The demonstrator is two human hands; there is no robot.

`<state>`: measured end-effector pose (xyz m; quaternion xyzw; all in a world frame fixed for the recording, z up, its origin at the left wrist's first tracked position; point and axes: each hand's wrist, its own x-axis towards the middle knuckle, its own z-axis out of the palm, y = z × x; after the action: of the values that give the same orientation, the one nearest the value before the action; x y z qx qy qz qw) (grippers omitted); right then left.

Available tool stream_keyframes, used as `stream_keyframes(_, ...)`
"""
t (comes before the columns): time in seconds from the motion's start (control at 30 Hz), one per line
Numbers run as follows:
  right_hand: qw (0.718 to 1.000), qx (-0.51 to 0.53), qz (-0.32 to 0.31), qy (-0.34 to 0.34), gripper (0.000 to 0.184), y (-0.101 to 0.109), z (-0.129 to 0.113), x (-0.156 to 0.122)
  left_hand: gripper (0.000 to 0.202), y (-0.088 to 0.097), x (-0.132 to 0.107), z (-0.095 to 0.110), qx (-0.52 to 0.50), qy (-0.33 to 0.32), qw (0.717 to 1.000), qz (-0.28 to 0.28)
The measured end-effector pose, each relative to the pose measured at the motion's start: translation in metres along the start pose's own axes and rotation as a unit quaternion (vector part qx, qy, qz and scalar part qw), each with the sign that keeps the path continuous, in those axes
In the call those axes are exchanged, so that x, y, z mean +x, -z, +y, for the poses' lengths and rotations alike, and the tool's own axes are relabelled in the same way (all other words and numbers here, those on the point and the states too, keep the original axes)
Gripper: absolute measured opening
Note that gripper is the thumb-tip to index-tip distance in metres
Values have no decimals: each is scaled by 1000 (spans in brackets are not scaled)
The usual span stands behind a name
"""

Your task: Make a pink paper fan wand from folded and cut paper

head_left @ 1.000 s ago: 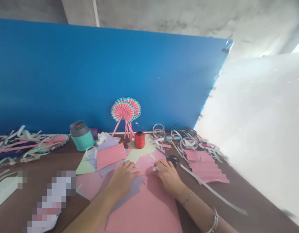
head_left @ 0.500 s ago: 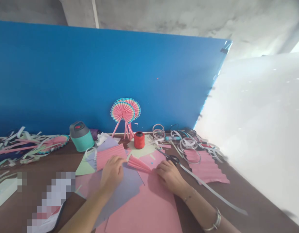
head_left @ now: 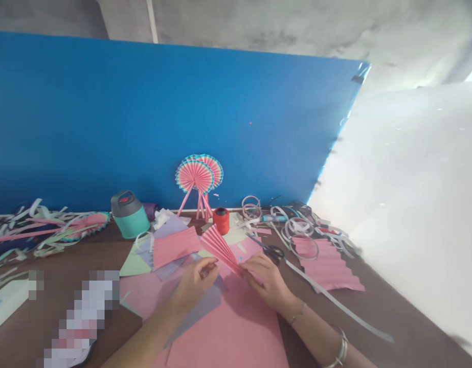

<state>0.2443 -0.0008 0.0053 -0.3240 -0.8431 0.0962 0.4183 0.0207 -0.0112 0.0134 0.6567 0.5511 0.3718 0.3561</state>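
Note:
My right hand (head_left: 267, 280) pinches the narrow end of a pleated pink paper (head_left: 220, 246) above the table. The folds bunch at my fingers and spread toward the upper left. Close to the paper's lower left side is my left hand (head_left: 197, 282), its fingers curled in with thumb and forefinger near each other. Whether anything sits in that pinch, I cannot make out. Under both hands lie flat pink sheets (head_left: 236, 332) and a lilac sheet (head_left: 201, 313). A second pleated pink sheet (head_left: 176, 245) rests on paper beyond my left hand.
A red thread spool (head_left: 221, 222) stands behind the pleats. Scissors (head_left: 273, 251) lie beyond my right hand, near white strips (head_left: 337, 301) and another creased pink sheet (head_left: 328, 266). Finished paper fans (head_left: 195, 176) lean against the blue panel (head_left: 105, 117). A teal container (head_left: 131, 220) stands left.
The pleated paper has been raised, its wide end now up and more fanned out. My left hand has come right and down from the other pleated sheet, its fingers curling in.

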Motion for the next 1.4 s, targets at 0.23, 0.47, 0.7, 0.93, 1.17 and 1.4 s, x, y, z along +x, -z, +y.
stream_keyframes(0.23, 982, -113, -75, 129, 23, -7, -16, -2, 19, -10, -7, 15, -27, -56, 998, -31)
stream_keyframes(0.47, 970, -146, -90, 170, 27, -3, -21, -2, 25, -13, -8, 5, 122, -122, 984, 51)
stream_keyframes(0.7, 959, -241, 17, 147, 41, -2, -15, -14, 38, -3, -1, -8, 402, -221, 888, 19)
stream_keyframes(0.93, 965, -233, -105, 62, 38, -15, 0, -10, 31, -5, -5, 1, 430, -219, 869, -115)
stream_keyframes(1.17, 965, -239, -101, 33, 7, -14, 1, -10, 29, -4, -5, 0, 426, -239, 866, -106)
stream_keyframes(1.4, 957, -222, -186, 13, 15, -14, 8, -11, 28, -1, -7, -2, 407, -205, 883, -113)
